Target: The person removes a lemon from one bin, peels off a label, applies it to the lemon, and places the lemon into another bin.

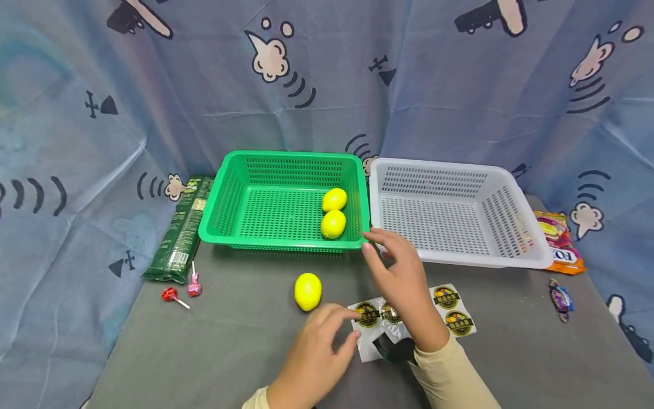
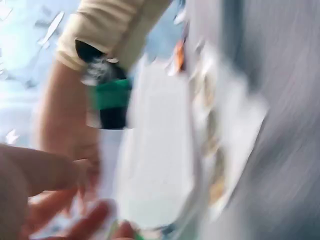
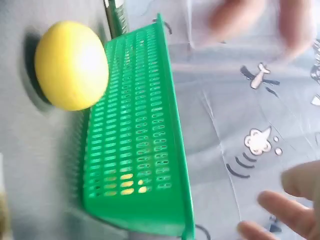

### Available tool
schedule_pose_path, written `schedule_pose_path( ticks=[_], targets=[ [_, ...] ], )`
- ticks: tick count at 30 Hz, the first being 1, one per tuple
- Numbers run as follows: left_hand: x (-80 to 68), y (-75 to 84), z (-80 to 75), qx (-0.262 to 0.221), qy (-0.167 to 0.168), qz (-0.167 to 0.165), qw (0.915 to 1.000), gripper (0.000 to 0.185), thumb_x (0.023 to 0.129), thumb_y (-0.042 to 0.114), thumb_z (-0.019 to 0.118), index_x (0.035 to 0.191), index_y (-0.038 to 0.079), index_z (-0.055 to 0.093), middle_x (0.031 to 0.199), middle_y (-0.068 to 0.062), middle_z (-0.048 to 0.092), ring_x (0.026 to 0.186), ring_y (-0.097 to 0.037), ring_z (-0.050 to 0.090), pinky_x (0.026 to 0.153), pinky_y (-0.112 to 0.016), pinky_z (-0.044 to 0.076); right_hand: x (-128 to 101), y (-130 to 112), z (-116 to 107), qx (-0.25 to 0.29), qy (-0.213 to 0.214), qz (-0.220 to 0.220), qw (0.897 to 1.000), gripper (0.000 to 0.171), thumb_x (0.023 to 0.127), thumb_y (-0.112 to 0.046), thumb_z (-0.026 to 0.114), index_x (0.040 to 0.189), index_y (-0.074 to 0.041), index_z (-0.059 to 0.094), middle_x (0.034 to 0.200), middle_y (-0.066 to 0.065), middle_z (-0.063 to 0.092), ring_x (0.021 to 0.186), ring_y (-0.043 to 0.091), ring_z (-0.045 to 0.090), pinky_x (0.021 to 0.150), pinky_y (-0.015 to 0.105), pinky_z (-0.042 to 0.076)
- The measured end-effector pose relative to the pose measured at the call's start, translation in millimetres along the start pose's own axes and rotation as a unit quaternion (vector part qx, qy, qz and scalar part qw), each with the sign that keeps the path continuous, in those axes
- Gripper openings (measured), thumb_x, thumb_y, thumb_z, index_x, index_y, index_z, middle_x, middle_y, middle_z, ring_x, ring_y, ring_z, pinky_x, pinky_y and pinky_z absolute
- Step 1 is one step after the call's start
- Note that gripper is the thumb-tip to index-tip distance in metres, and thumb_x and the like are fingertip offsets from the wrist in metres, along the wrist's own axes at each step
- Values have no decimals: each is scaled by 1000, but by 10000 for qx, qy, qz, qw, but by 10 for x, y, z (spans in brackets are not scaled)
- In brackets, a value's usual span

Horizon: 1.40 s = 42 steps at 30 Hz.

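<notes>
Sticker sheet [image 1: 409, 321] beneath two loosely spread hands

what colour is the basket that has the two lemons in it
Green. The basket holding the lemons shows best in the head view.

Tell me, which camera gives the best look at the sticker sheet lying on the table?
The head view: the sticker sheet lies flat, its round labels sharp, partly covered by both hands. The left wrist view shows it only as a pale blur; the right wrist view does not show it.
</notes>
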State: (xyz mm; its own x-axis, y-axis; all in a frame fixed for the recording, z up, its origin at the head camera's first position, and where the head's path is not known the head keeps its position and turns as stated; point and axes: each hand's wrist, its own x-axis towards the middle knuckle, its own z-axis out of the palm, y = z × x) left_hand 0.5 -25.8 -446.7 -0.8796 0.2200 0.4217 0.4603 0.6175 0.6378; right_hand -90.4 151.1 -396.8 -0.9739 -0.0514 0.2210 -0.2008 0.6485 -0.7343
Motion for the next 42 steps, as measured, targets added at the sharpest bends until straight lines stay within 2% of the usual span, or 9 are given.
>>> schedule_pose_path(
  ticks=[4,10,16,20,24,30,33,38,42],
  targets=[
    [28,-8,372,960,-934,-296,9906,44,93,23,84,134,13,69,131,-11,62,113,-26,55,90,-40,48,-332,180,-131,182,226,473,9985,28,107,-26,67,130,-12,75,120,3,72,102,20,66,84,38,55],
    [112,-106,678,1872,-722,-421,9788,58,79,31,94,130,19,70,114,-10,60,100,-25,48,73,-34,33,-746,436,-107,105,46,1373,9905,26,106,-26,68,127,-12,77,106,0,74,90,14,65,75,27,52],
    [208,-180,625,-484,-1019,-1097,9875,43,88,1,83,126,18,71,99,-1,56,89,-16,48,78,-29,42,-896,605,-17,178,-290,1766,9837,27,103,-23,73,126,-10,77,101,0,71,85,10,60,73,25,49],
    [242,-214,603,-2685,-716,-1638,9465,42,90,-15,73,124,10,71,106,-5,54,78,-10,54,74,-21,50,-891,640,8,229,-287,1524,9876,25,100,-19,77,123,-8,77,99,-1,69,82,8,57,71,23,47],
    [244,-206,611,-3995,-589,-1924,8944,40,91,-18,69,127,0,67,120,-12,53,85,-17,68,79,-21,55,-856,623,17,335,-423,1670,9845,25,100,-23,77,120,-8,78,101,0,68,85,10,60,74,24,50],
    [221,-206,626,-4274,-581,-2080,8779,42,92,-20,67,129,-1,64,130,-16,52,109,-32,72,86,-27,58,-813,602,28,336,-656,1973,9776,30,100,-32,77,116,-7,78,101,-1,71,86,12,62,74,28,51],
    [213,-182,590,-3960,-636,-2025,8934,45,91,-17,71,132,1,64,131,-13,54,102,-25,71,83,-26,58,-804,623,31,375,-650,2059,9757,27,100,-33,77,109,-8,78,94,-1,71,82,12,61,71,28,49],
    [187,-58,347,-1335,-619,-638,9871,54,93,11,85,143,14,64,143,-11,52,111,-25,61,93,-36,55,-816,672,4,297,-527,2282,9717,19,101,-30,75,100,-11,78,85,-2,70,76,12,59,70,29,46],
    [190,-120,79,662,-532,127,9963,56,86,26,91,137,20,69,149,-16,52,128,-35,52,99,-52,46,-829,692,-48,171,-513,2370,9700,18,101,-30,75,97,-12,77,84,-3,70,79,13,59,73,31,45]
  ],
)
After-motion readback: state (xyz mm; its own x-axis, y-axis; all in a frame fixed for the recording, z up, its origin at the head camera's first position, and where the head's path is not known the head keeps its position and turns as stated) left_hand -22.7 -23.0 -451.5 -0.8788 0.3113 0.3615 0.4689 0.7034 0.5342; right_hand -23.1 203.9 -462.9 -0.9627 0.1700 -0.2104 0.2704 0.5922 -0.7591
